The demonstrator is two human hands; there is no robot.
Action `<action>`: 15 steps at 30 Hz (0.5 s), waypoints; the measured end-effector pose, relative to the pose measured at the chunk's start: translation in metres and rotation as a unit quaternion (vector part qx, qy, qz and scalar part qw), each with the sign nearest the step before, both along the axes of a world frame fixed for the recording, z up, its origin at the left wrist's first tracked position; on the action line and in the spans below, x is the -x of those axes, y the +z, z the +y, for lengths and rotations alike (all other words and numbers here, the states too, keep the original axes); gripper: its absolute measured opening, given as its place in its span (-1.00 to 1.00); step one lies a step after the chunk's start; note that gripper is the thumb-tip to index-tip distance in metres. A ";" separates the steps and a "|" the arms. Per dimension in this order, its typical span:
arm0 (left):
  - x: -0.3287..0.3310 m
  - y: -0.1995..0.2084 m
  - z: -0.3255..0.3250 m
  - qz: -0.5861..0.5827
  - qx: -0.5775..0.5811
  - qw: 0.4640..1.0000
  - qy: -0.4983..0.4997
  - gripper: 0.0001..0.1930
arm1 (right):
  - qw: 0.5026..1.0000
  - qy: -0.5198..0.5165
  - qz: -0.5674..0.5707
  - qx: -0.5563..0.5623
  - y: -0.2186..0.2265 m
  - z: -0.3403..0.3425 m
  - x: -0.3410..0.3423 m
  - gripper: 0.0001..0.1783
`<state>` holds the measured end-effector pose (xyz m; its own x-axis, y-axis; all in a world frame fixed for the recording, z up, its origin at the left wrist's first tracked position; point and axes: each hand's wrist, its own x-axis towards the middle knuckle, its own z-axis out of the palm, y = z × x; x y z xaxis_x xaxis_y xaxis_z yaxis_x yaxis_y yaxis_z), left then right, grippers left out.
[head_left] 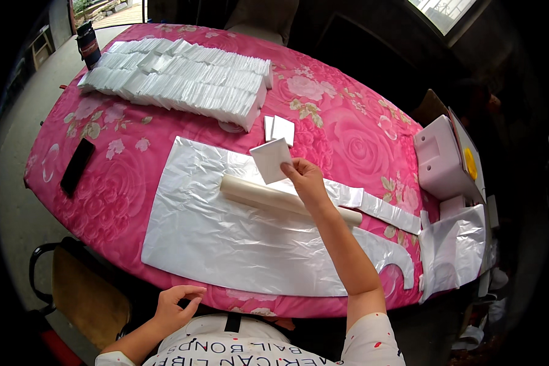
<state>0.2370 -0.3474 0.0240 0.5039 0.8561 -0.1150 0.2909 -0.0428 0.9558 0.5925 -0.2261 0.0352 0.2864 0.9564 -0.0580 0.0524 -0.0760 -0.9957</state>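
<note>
My right hand point(306, 178) pinches a flat white folded square packet point(271, 160) by its corner, thumb on top. It holds the packet above a broad sheet of thin shiny white plastic film point(226, 244), which has a curved cut-out and strap-like ends at its right. A long cream-coloured tube point(256, 194) lies across the film, partly behind my right forearm. Just beyond the raised packet, a couple of similar white squares point(283, 129) rest on the tablecloth. At the near table edge my left hand point(175, 308) hovers with loosely bent fingers and nothing in it.
Several long rows of white folded packets point(177, 76) stand at the far left of the pink flowered tablecloth point(360, 143). A dark bottle point(88, 46) and a black phone point(77, 166) are at the left. A white box point(440, 152) and more film point(454, 250) sit right; a chair point(88, 293) stands near left.
</note>
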 end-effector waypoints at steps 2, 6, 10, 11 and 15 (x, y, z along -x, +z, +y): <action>-0.004 -0.002 0.001 0.000 0.002 1.000 -0.015 -0.79 | 0.992 -0.120 0.026 0.032 -0.017 0.048 -0.040 -0.80; -0.009 0.000 0.004 -0.013 0.019 0.999 -0.036 -0.80 | 0.974 -0.200 -0.070 0.074 -0.057 0.097 -0.085 -0.73; -0.006 -0.004 0.008 -0.005 0.030 0.999 -0.029 -0.80 | 0.906 -0.208 -0.327 0.170 -0.053 0.104 -0.070 -0.58; -0.005 -0.005 0.009 -0.004 0.028 0.999 -0.029 -0.80 | 0.886 -0.211 -0.367 0.187 -0.047 0.102 -0.064 -0.47; -0.007 0.002 0.014 -0.001 0.012 0.999 -0.040 -0.80 | 0.822 -0.250 -0.496 0.123 -0.043 0.089 -0.053 -0.47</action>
<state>0.2442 -0.3336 0.0256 0.5705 0.8104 -0.1337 0.2848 -0.0424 0.9577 0.6451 -0.1376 -0.0076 0.6630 0.6992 0.2674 0.7309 -0.5275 -0.4330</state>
